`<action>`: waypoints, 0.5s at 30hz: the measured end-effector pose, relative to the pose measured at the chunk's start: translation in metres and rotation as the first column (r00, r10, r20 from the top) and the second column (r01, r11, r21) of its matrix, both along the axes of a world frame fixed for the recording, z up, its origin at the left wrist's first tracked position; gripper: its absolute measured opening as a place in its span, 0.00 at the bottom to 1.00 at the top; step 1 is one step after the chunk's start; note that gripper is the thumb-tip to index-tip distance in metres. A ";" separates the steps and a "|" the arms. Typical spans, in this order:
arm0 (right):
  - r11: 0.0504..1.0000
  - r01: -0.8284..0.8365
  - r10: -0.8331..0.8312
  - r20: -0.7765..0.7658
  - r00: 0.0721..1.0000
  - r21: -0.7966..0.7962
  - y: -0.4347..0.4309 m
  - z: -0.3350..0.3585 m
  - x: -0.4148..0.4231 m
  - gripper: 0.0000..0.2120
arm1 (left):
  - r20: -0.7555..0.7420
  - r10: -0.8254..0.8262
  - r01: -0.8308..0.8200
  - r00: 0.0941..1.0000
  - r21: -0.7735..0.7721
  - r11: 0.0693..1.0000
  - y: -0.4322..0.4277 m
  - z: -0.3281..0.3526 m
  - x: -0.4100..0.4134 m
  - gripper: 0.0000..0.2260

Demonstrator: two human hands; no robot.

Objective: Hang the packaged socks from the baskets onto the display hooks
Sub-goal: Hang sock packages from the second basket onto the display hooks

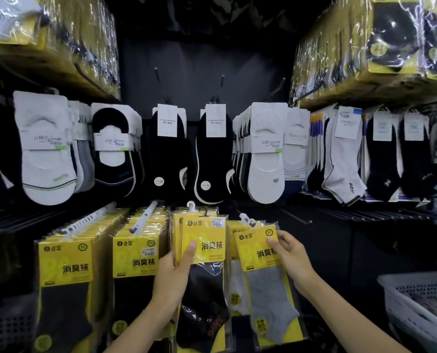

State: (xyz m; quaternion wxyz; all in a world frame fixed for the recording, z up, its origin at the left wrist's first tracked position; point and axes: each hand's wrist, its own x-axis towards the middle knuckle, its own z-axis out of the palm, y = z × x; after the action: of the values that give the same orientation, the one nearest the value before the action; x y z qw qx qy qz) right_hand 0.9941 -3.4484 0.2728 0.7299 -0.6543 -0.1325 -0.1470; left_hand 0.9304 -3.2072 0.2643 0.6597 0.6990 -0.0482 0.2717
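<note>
With a black-sock stack (203, 253) gripped in the left hand (171, 275), a grey-sock pack (262, 266) is pinched by the right hand (292, 256) beside the hung yellow packs (133, 253), and its hanger (246, 219) is judged still to need hooking on.

The right edge cuts off the white basket (413, 309), and one sock label (347, 122) is blurred.

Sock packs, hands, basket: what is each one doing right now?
left hand: grips the black-sock pack.
black-sock pack: held upright.
right hand: pinches the grey-sock pack.
grey-sock pack: held, tilted.
yellow packs: hanging in rows on the left hooks.
white basket: standing at right, contents unclear.
</note>
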 end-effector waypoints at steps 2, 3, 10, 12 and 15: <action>1.000 0.016 -0.015 -0.040 0.999 0.019 0.009 -0.003 0.010 0.05 | 0.012 0.000 0.000 1.000 -0.009 1.000 0.000 0.002 0.000 0.13; 0.999 0.035 -0.032 -0.068 0.997 0.041 0.013 -0.004 0.015 0.05 | 0.013 -0.001 0.001 1.000 -0.006 1.000 0.000 0.003 0.000 0.12; 0.894 0.443 -0.445 -0.253 0.859 -0.068 0.028 -0.025 0.033 0.12 | -0.052 0.024 -0.024 0.998 0.001 1.000 0.000 -0.008 0.004 0.18; 0.898 0.437 -0.436 -0.255 0.863 -0.056 0.029 -0.034 0.023 0.10 | -0.074 0.006 -0.007 0.997 -0.015 1.000 -0.003 -0.010 0.002 0.16; 0.983 0.181 -0.173 -0.188 0.967 0.026 0.033 -0.037 -0.002 0.10 | -0.099 -0.019 0.015 0.995 -0.046 0.999 -0.010 -0.013 -0.004 0.15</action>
State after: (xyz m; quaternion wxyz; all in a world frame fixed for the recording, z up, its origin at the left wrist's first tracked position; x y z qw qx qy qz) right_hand 0.9919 -3.4155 0.2362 0.7369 -0.6584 -0.0019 -0.1531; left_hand 0.9269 -3.2175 0.2518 0.6792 0.6961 -0.0152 0.2321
